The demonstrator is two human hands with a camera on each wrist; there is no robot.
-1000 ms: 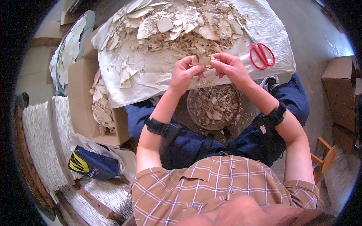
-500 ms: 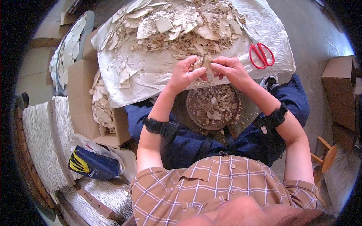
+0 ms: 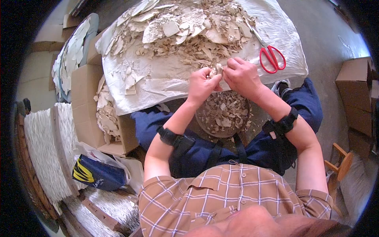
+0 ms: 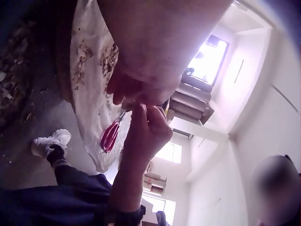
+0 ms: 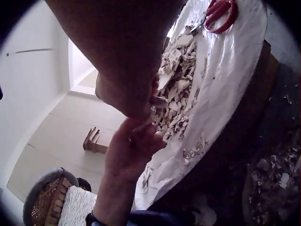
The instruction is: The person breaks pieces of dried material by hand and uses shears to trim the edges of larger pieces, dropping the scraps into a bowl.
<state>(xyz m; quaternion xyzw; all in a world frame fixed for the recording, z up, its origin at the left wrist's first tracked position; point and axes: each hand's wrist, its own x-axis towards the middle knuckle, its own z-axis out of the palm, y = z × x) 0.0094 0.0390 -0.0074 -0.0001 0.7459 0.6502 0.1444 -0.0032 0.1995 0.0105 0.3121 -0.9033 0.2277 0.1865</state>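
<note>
The left hand (image 3: 203,85) pinches a small, pale, flaky piece (image 3: 215,71) between thumb and fingers, over the near edge of a white-covered table (image 3: 158,89). Right beside it, the right hand (image 3: 242,77) has curled fingers, its thumb and fingertips at the same piece. Both hands meet in the left wrist view too, where the left hand hides most of the piece. Beyond them lies a heap of dry, pale flakes (image 3: 189,29). Below the hands, between the person's knees, a round pan (image 3: 200,123) holds many small broken bits.
Red-handled scissors (image 3: 260,58) lie on the table's right side. An open cardboard box (image 3: 85,106) with larger flakes stands at the left, near a navy bag (image 3: 98,173) and white stacks (image 3: 39,150). A wooden stool (image 3: 344,166) and cardboard boxes (image 3: 355,94) are at the right.
Both hands have shifted slightly right and closer together. The right hand has turned, its fingers more curled. The piece was spread flatter between the hands and now sits mostly at the left fingertips.
</note>
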